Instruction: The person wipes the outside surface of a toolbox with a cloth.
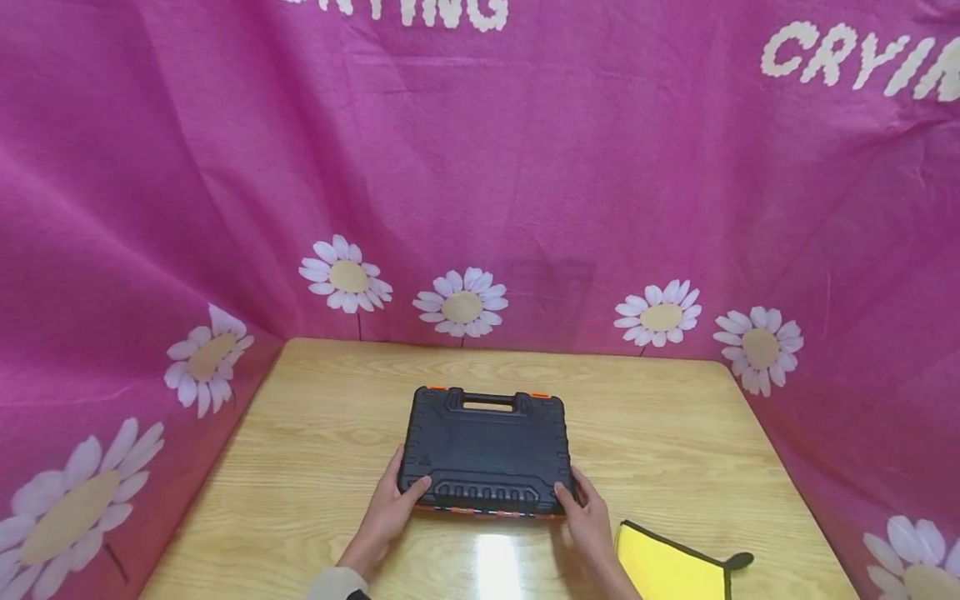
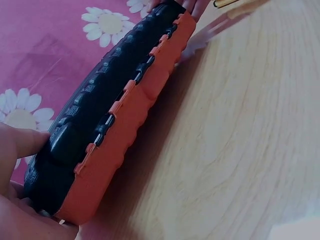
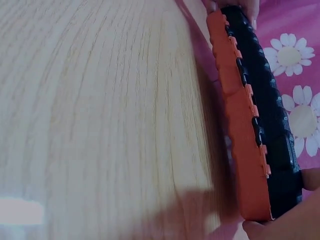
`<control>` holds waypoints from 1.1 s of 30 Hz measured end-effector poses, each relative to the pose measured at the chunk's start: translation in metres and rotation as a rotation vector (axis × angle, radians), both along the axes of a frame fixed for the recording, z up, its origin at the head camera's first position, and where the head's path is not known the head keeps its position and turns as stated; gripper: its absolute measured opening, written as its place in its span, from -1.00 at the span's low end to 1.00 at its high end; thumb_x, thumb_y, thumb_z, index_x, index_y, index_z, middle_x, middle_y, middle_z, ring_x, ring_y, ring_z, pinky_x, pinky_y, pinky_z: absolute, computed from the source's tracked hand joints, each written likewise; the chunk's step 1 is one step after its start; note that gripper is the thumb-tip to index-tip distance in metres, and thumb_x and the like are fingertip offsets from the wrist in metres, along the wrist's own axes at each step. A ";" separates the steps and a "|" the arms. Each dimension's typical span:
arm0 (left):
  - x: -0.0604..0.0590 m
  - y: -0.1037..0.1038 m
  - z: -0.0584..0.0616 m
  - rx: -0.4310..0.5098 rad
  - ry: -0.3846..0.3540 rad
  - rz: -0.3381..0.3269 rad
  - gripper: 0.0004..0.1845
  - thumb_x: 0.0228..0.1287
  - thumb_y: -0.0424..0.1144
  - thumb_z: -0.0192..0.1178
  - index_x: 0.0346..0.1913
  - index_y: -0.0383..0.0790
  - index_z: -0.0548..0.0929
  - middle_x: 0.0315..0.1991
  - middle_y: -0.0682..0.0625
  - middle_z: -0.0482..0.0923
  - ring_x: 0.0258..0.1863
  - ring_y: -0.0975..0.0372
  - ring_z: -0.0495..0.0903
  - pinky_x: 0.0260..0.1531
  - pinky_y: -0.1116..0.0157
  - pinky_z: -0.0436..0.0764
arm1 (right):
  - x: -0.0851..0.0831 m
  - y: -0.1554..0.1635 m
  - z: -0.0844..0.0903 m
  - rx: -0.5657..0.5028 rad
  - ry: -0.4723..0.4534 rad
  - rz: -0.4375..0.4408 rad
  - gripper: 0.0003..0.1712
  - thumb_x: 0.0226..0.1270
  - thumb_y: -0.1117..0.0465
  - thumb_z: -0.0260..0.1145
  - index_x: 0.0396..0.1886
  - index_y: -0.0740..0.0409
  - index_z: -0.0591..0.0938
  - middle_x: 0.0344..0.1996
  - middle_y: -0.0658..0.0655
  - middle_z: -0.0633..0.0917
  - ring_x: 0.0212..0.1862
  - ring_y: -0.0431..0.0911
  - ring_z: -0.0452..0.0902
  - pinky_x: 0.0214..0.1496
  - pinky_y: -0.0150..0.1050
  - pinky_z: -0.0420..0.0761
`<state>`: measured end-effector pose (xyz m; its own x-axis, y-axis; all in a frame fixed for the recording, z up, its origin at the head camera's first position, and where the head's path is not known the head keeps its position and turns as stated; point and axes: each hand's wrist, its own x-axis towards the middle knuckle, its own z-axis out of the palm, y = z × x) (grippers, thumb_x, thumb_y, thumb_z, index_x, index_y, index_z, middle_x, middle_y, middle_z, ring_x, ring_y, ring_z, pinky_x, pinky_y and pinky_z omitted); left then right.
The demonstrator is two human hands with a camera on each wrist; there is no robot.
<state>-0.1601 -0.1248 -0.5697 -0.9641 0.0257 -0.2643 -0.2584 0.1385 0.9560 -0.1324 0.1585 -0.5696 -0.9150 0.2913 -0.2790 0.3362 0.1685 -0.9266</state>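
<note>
I gripped the closed case [image 1: 491, 450] by both near corners, near the middle of the wooden table [image 1: 322, 417]. My left hand [image 1: 393, 500] held it at eight o'clock, the thumb on the black upper part and the fingers curled round the side and under. My right hand [image 1: 588, 512] gripped it the same way at four o'clock, its thumb on the near right corner. The case's carry handle [image 1: 487, 397] pointed to twelve o'clock, with a small orange piece on either side of it. From my wrists, I saw the black half above the orange one, joined by a row of interlocking hinges [image 2: 116, 102] along the edge at six o'clock. I couldn't tell whether the base touched the wood.

A yellow pouch [image 1: 667, 571] with black edging lay at four o'clock from the case, just beside my right forearm. A patch of glare [image 1: 497, 567] shone on the wood at six o'clock. Pink cloth [image 1: 525, 167] hung round the table, printed with white daisies [image 1: 348, 277], two of them at eleven o'clock, and pale lettering [image 1: 862, 62] towards one.
</note>
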 end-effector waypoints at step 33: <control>0.009 0.032 -0.018 -0.018 -0.033 -0.035 -0.17 0.41 -0.28 0.22 0.58 -0.34 0.00 0.55 -0.31 -0.02 0.51 -0.20 -0.08 0.44 -0.16 -0.07 | 0.023 0.029 -0.011 -0.089 -0.071 -0.122 -0.26 0.53 0.21 0.15 0.51 0.46 0.10 0.44 0.50 0.18 0.48 0.31 0.06 0.47 0.16 0.12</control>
<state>-0.1509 -0.0928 -0.5882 -0.9535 0.0538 -0.2964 -0.2843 0.1648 0.9445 -0.1093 0.1871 -0.5809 -0.8514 0.3700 -0.3717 0.4145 0.0406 -0.9091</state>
